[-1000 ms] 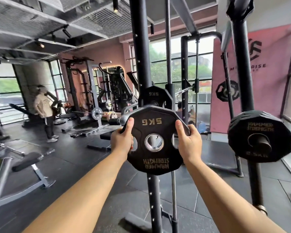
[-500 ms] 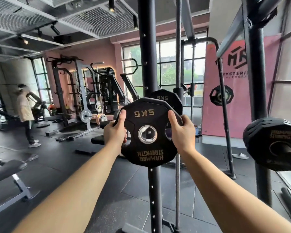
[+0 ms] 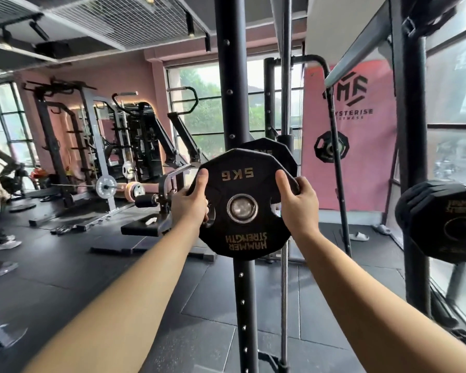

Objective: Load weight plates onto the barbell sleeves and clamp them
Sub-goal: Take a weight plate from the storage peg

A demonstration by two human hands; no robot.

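Black rubber is covering the 5KG plate, which is standing upright in the centre of the frame. Its printed face is turning toward you and its lettering is reading upside down. You are holding it at both sides. Your left hand is curling round the left rim with the thumb lying up the front face. Your right hand is gripping the right rim the same way, its fingers wrapping behind. Both hands are clamping the plate; neither is spread.

The plate is sitting directly between your two hands, its steel-ringed bore level with your knuckles. Whether the bore is riding on a peg cannot be told. A second plate is standing just behind it, beside the black upright.

Expect the plate to be handling as a rigid, dense, moderately heavy load. The rubber skin is probably giving good friction, so slipping is looking unlikely. Take hold at opposite rims or the grip cut-outs, with fingers away from the back face where plates are meeting. Another plate is hanging at the right edge of the frame.
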